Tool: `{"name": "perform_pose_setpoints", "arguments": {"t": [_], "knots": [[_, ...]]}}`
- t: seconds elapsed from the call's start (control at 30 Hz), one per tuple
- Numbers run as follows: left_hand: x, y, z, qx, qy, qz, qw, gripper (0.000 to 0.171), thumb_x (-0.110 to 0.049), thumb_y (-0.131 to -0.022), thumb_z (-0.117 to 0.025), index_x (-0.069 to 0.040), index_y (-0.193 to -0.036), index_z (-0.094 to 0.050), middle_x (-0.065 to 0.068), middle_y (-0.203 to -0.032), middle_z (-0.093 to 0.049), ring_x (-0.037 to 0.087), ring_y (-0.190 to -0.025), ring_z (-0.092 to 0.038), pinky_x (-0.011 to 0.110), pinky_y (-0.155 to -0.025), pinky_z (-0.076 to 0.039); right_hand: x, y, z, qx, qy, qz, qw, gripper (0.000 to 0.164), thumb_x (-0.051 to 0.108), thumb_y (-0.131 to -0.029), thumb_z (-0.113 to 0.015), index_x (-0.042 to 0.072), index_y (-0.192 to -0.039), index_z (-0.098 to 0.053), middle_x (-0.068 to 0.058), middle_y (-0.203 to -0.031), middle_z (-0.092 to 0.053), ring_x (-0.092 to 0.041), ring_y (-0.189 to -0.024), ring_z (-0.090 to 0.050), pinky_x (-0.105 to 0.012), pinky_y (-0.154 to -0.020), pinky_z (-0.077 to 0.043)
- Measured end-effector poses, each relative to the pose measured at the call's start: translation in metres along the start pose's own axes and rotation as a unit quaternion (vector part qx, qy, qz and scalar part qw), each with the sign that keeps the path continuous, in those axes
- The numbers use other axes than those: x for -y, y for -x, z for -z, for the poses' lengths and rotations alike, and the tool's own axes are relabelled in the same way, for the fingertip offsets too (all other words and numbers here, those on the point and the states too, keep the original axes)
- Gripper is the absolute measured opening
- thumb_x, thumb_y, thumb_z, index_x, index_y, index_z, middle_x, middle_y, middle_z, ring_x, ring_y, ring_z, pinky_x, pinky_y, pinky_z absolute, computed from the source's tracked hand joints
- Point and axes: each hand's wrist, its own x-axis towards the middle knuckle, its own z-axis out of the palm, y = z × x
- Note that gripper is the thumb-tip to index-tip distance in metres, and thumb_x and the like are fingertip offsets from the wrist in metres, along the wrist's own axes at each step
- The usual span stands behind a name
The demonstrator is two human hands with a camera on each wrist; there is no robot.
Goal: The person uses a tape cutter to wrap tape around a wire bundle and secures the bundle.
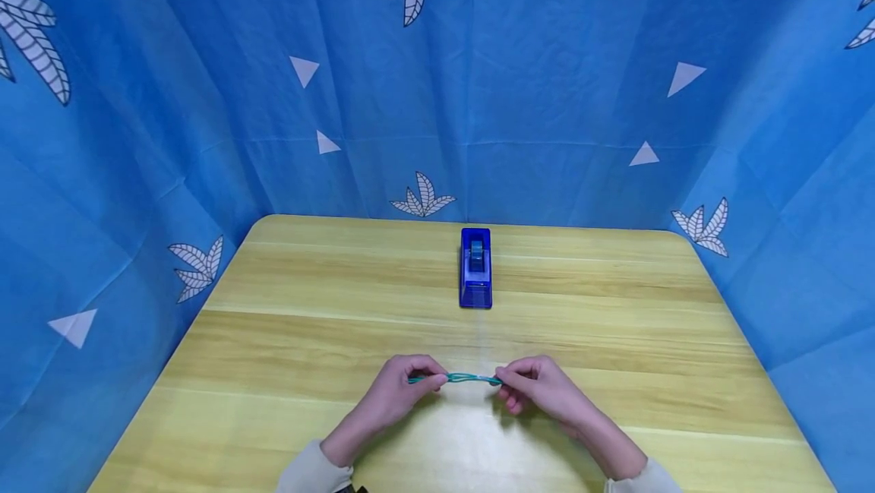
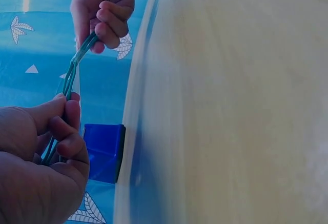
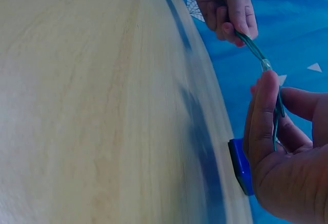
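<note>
A thin green cord [image 1: 466,377], doubled into several strands, is stretched between both hands above the table. My left hand [image 1: 402,388] pinches its left part between thumb and fingers, and a short end sticks out past the grip. At the other end my right hand [image 1: 544,393] pinches the strands between thumb and fingertips. A band of clear tape [image 3: 265,64] wraps the strands close to the right fingertips; in the left wrist view the tape [image 2: 79,56] looks shiny. Loose cord ends [image 3: 277,131] hang inside the right palm.
A blue tape dispenser [image 1: 475,269] with a roll of clear tape [image 1: 476,251] stands beyond the hands, toward the back of the wooden table [image 1: 328,280]. Blue curtains [image 1: 547,98] with leaf and triangle prints surround the table at the back and sides.
</note>
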Motion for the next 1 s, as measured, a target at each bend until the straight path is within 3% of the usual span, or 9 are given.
{"name": "perform_pose_setpoints", "arguments": {"t": [0.17,0.33,0.63,0.83,1.0], "knots": [[0.002,0.0,0.001,0.0,0.001,-0.008,1.0,0.009,-0.019,-0.097,-0.073,-0.012,-0.096,-0.079,0.014,-0.089,-0.074,0.006,-0.073,-0.057,0.018,-0.065,-0.047,-0.002,-0.001,0.001,0.007,0.0,0.006,1.0,0.035,0.017,-0.1,-0.069,-0.017,-0.108,-0.068,-0.004,-0.081,-0.072,-0.009,-0.069,-0.065,-0.023,-0.066,-0.059],[0.003,-0.001,0.0,0.002,0.011,-0.003,0.9999,0.012,-0.021,-0.098,-0.072,-0.011,-0.1,-0.078,0.012,-0.091,-0.076,0.009,-0.077,-0.061,0.019,-0.067,-0.049,-0.001,-0.002,0.003,-0.012,-0.007,0.009,1.0,0.03,0.011,-0.096,-0.073,-0.015,-0.11,-0.069,-0.007,-0.083,-0.074,-0.009,-0.069,-0.067,-0.024,-0.068,-0.06],[0.005,-0.01,0.002,0.011,0.078,0.085,0.9933,0.027,-0.03,-0.102,-0.066,-0.005,-0.104,-0.075,0.011,-0.088,-0.073,0.013,-0.067,-0.054,0.019,-0.056,-0.045,0.005,-0.007,0.004,-0.048,0.017,0.025,0.998,0.027,0.007,-0.09,-0.079,-0.013,-0.107,-0.072,-0.022,-0.088,-0.076,-0.013,-0.069,-0.072,-0.03,-0.073,-0.063],[0.002,-0.014,0.001,-0.012,0.04,0.049,0.9979,0.017,-0.023,-0.097,-0.073,-0.007,-0.101,-0.076,0.007,-0.095,-0.074,0.016,-0.083,-0.06,0.023,-0.07,-0.049,0.006,-0.009,0.004,-0.075,0.067,0.062,0.993,0.022,0.004,-0.087,-0.081,-0.01,-0.102,-0.075,-0.026,-0.084,-0.075,-0.018,-0.068,-0.073,-0.029,-0.067,-0.061],[0.0,-0.016,-0.001,-0.025,0.017,0.024,0.9993,0.013,-0.022,-0.096,-0.074,-0.01,-0.098,-0.077,0.002,-0.096,-0.074,0.015,-0.09,-0.062,0.027,-0.08,-0.05,0.005,-0.01,0.005,-0.087,0.08,0.066,0.991,0.02,0.005,-0.086,-0.082,-0.009,-0.1,-0.076,-0.024,-0.084,-0.076,-0.02,-0.068,-0.073,-0.03,-0.066,-0.062]]}}
